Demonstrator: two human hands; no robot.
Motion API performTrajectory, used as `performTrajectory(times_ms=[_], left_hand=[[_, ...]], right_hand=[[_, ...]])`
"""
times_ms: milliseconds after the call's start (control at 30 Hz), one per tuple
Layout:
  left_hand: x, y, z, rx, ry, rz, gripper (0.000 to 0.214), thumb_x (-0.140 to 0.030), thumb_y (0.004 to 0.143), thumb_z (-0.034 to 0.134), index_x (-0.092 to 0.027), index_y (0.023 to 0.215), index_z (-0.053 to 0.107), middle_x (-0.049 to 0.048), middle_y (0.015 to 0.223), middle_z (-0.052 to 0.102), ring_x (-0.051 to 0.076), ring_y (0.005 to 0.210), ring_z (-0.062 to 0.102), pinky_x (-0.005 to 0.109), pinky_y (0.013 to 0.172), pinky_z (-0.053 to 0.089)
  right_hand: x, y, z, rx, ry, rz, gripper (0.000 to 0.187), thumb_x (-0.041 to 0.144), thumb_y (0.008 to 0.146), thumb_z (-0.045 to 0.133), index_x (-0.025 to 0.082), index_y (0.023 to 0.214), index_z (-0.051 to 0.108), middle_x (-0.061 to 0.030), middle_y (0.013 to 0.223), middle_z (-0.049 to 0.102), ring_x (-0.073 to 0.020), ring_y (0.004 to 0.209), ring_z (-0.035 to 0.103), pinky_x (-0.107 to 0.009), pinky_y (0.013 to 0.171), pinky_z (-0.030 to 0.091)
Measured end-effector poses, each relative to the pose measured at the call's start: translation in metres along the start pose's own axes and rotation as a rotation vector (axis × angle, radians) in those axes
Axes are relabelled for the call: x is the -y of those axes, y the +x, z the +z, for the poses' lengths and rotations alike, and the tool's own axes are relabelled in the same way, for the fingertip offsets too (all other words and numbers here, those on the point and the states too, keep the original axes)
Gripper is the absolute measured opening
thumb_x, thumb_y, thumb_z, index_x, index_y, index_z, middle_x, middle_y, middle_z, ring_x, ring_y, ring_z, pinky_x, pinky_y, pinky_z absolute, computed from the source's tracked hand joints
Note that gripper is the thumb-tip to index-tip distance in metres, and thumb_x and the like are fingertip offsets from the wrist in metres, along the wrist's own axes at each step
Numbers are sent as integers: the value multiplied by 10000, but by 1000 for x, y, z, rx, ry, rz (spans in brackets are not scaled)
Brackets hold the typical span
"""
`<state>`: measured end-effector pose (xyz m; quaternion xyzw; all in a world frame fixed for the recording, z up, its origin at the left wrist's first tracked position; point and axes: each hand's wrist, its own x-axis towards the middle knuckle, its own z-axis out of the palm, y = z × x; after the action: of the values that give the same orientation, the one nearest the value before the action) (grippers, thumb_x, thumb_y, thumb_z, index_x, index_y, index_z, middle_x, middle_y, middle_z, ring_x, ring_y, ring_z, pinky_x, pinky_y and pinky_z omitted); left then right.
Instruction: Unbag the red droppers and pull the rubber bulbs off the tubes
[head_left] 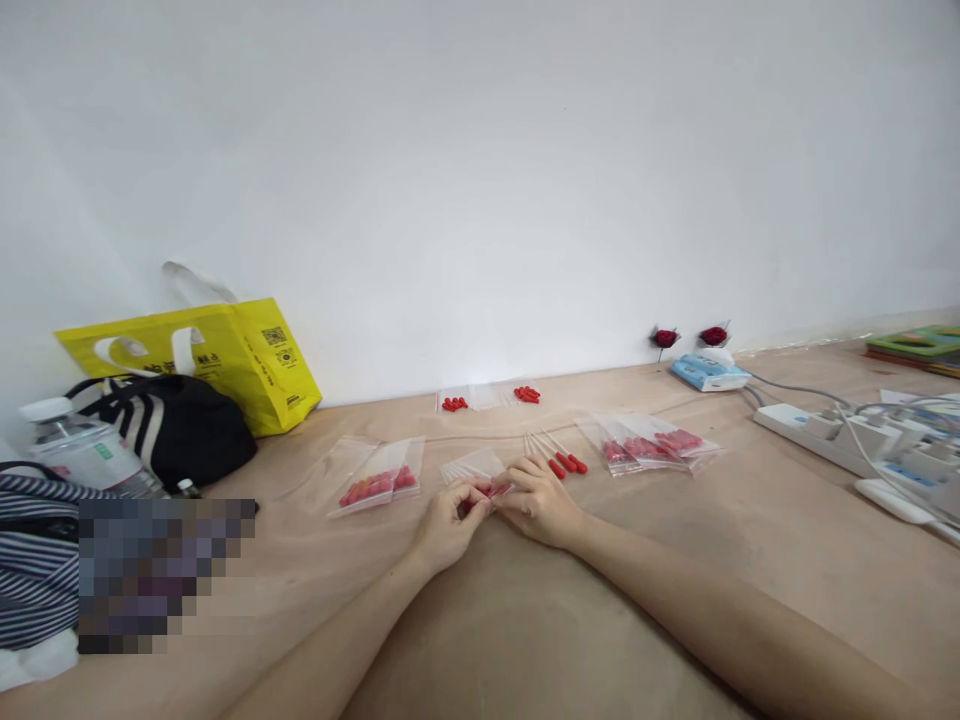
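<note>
The left hand (450,525) pinches the near end of a small clear bag (476,464) between thumb and forefinger, and the right hand (541,505) has its fingers closed on the same end from the other side. The fingers hide much of that end; a little red shows between them, and thin white sticks show through the plastic beyond. The bag is low over the table (750,590), in front of the person.

Just past the right hand lie three loose red-tipped sticks (570,464), their white ends pointing away. Farther right are overlapping clear bags of red-tipped pieces (651,450); left of the hands lie similar filled bags (381,486). Two more red clusters, one on the left (454,404) and one on the right (527,394), sit in clear plastic near the wall (480,200).

Outward on the right are two dark red roses (664,338), a blue tissue pack (706,373) and a white power strip (840,440) with cables. On the left, a yellow bag (277,350) stands behind a black bag (199,430), with a clear bottle (90,450) and striped cloth (37,570) nearer.
</note>
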<state>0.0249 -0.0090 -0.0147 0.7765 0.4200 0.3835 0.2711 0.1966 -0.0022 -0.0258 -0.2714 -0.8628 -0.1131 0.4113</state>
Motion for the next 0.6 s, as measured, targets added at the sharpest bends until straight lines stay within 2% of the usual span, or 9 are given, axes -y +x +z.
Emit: performTrajectory(times_ms=[167, 300, 367, 500, 600], left_hand=[[-1, -3, 2, -19, 64, 24, 186, -228, 777, 459, -166, 612, 519, 43, 841, 633, 157, 835, 575, 298, 764, 444], [-6, -6, 5, -57, 142, 48, 154, -206, 771, 424, -176, 634, 489, 26, 745, 606, 144, 731, 566, 279, 672, 450], [-4, -6, 6, -94, 131, 6, 147, -209, 765, 418, -181, 634, 479, 18, 712, 600, 141, 695, 566, 267, 636, 453], [4, -5, 6, -169, 76, -88, 152, -247, 770, 413, -181, 652, 484, 11, 667, 596, 139, 634, 574, 253, 590, 462], [4, -5, 0, -143, 78, -78, 188, -297, 791, 419, -173, 695, 524, 25, 701, 616, 159, 720, 596, 273, 670, 472]], right_hand=[[1, -1, 2, -5, 43, -60, 203, 141, 794, 470, 238, 756, 643, -22, 829, 606, -149, 797, 479, -304, 713, 349], [5, -1, 3, -3, 98, 5, 190, 149, 789, 472, 215, 721, 637, -38, 857, 572, -148, 801, 476, -289, 690, 354], [9, 0, 3, 45, 106, 25, 166, 162, 782, 499, 210, 692, 630, -36, 872, 559, -145, 811, 476, -284, 700, 355], [16, 2, 2, 151, 125, -22, 102, 195, 759, 557, 228, 694, 629, -25, 930, 551, -150, 880, 472, -292, 762, 351], [16, 0, -2, 160, 105, -6, 87, 193, 753, 558, 224, 705, 624, -29, 961, 549, -162, 917, 466, -308, 787, 348]])
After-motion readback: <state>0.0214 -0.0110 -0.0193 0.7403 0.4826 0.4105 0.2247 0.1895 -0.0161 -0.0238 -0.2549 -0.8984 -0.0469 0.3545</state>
